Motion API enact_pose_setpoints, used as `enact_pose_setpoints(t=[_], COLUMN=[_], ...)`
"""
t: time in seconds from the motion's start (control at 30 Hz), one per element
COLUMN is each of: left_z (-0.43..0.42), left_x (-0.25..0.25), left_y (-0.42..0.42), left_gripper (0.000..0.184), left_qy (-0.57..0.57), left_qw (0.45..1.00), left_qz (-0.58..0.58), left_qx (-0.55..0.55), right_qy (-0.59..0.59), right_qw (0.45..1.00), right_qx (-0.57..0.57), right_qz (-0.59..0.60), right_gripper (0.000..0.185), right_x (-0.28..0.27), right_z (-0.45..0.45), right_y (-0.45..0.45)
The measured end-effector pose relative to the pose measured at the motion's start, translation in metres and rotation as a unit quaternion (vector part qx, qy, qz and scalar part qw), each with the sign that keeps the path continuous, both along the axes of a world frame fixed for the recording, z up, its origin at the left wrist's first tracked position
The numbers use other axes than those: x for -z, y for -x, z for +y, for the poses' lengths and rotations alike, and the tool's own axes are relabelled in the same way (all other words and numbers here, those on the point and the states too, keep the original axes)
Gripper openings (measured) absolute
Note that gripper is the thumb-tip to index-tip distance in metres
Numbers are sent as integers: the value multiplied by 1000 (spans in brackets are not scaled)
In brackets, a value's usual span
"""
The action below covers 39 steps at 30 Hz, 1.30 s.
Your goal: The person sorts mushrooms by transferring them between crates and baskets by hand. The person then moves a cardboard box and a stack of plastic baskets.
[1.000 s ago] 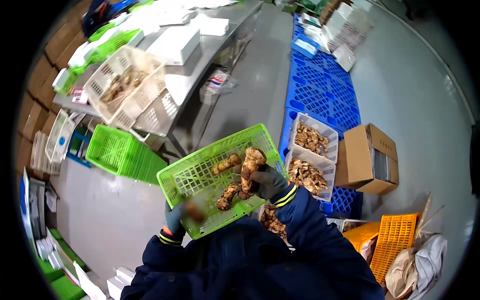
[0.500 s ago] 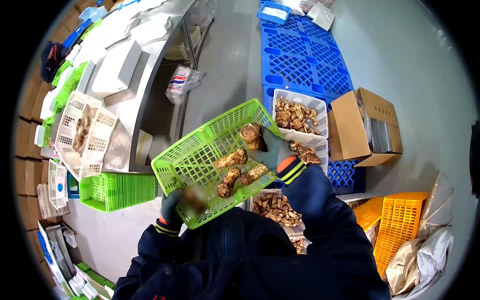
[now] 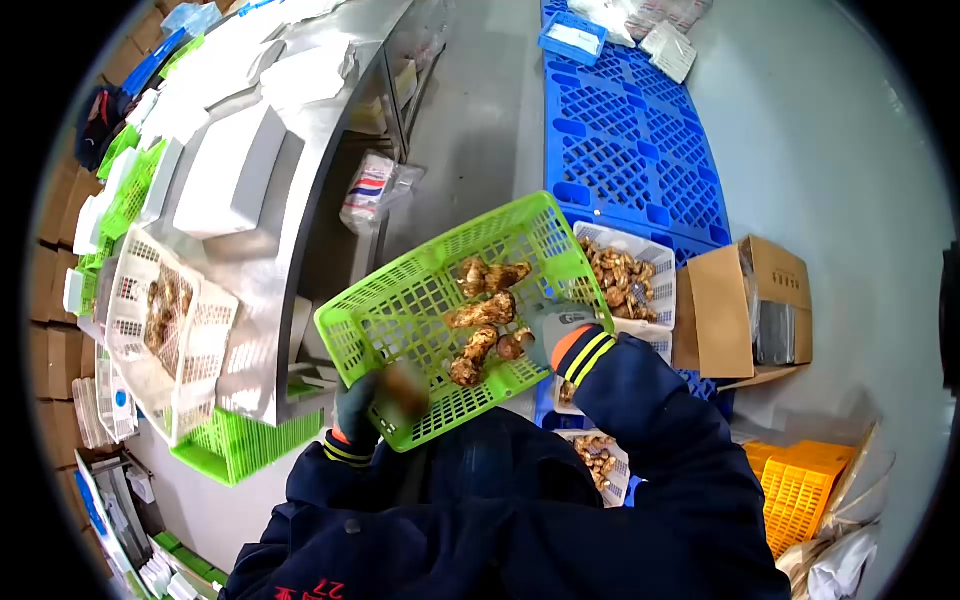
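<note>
Since earlier frame, one mushroom [image 3: 493, 277] has gone from R hand [image 3: 560, 328] into green basket [image 3: 440, 262], approx. 1 o'clock. L hand [image 3: 357, 408] grips basket rim at 8 o'clock, prob. for support; R, 3 o'clock, by shorter mushroom [image 3: 512, 346]: can't tell if pinching.

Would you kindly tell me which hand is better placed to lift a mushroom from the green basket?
Probably the right hand: it is close beside the mushrooms, while the left hand holds the green basket by its corner.
</note>
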<state>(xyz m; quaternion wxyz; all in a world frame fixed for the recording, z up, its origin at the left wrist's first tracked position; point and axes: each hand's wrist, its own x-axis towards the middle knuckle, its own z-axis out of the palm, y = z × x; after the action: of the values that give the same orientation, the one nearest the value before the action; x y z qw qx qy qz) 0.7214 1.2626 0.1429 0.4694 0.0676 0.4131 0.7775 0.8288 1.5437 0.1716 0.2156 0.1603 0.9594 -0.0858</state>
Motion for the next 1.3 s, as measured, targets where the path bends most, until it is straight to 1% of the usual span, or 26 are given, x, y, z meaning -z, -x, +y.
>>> enact_pose_setpoints(t=[0.03,0.07,0.17,0.23,0.27,0.3,0.33,0.4,0.43,0.5,0.57,0.63,0.67,0.7,0.77,0.83,0.87,0.93,0.97,1.0,1.03,1.1,1.13,1.2,1.23,1.3], left_z=[6,9,35,40,41,41,48,48,48,42,33,23,24,23,10,-2,1,-14,-21,-37,-45,-71,-87,-114,-124,-144], left_x=[6,27,12,14,25,29,24,27,27,41,37,33,34,21,33,24,-8,22,3,27,10,22,25,26,18,-4], left_y=[18,37,74,87,95,105,108,120,117,109,101,89,72,66,44,19,13,-25,-39,-67,-79,-126,-145,-183,-195,-214], left_gripper=[41,34,35,42,43,44,45,48,50,54,59,60,58,60,59,55,52,53,54,54,52,48,48,51,51,58], left_qy=[-8,5,40,25,66,103,117,114,114,165,154,97,131,118,128,123,62,39,14,43,86,78,63,22,17,25], left_qw=[999,1000,998,996,996,994,988,991,992,979,971,963,951,945,924,895,889,841,827,795,771,734,715,698,692,625], left_qz=[52,27,-15,-82,-53,-18,56,39,20,38,60,41,83,53,9,-36,-26,-46,-45,-44,-41,-50,-43,-31,-30,-18], left_qx=[-10,5,-41,-31,-26,-33,-80,-52,-53,-117,-170,-248,-267,-299,-361,-427,-453,-537,-560,-603,-629,-673,-695,-715,-721,-780], right_qy=[34,59,155,217,252,261,273,360,338,357,442,595,674,667,740,725,711,683,662,656,649,725,746,753,765,741], right_qw=[998,997,987,968,959,951,953,922,923,911,873,769,699,697,634,640,660,683,688,686,687,596,543,435,399,370], right_qx=[11,-14,-34,-27,-25,-36,-78,-117,-130,-137,-121,-10,-24,-49,-25,-18,-58,-172,-241,-264,-285,-93,-122,-44,-59,-60], right_qz=[-46,-51,-36,-124,-126,-161,-101,-87,-131,-158,-167,-232,-237,-259,-224,-254,-236,-196,-174,-167,-160,-332,-366,-493,-502,-558], right_gripper=[47,52,65,68,71,74,73,78,78,69,62,55,49,49,27,22,20,19,19,20,21,28,33,43,47,51], right_x=[5,9,17,9,52,49,60,78,76,49,25,32,32,22,-3,-10,-8,-9,-18,-19,-20,-22,-8,-13,-12,-16], right_z=[11,22,46,51,63,61,61,65,68,72,74,82,95,89,60,23,7,-29,-54,-80,-106,-159,-188,-238,-263,-312], right_y=[15,24,50,64,60,71,72,81,85,110,146,179,190,214,245,266,273,285,284,280,272,251,242,221,210,189])
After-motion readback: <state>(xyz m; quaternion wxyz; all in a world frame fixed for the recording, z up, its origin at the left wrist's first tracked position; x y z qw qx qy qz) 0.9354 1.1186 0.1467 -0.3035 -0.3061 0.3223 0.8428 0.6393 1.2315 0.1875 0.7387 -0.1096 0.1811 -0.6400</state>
